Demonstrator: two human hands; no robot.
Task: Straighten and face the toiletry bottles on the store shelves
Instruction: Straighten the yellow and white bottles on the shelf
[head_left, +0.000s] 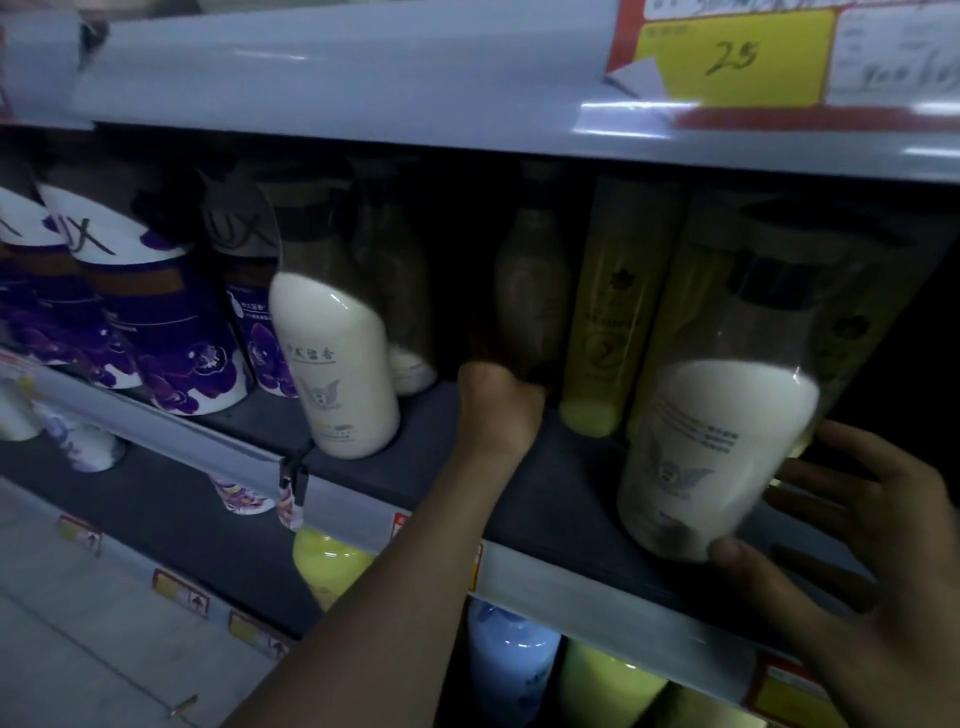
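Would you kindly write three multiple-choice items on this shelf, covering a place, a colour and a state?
1. Where is the white bottle in the right hand? A. at the shelf front edge B. on the floor C. on the top shelf
2. What colour are the flowers on the Lux bottles? A. red B. purple C. green
3. What is the left hand doing? A. hanging idle B. holding a price tag C. gripping a shadowed bottle at the back

1 A, it sits near the shelf lip; 2 B, purple blooms show; 3 C, it curls round that bottle's base.
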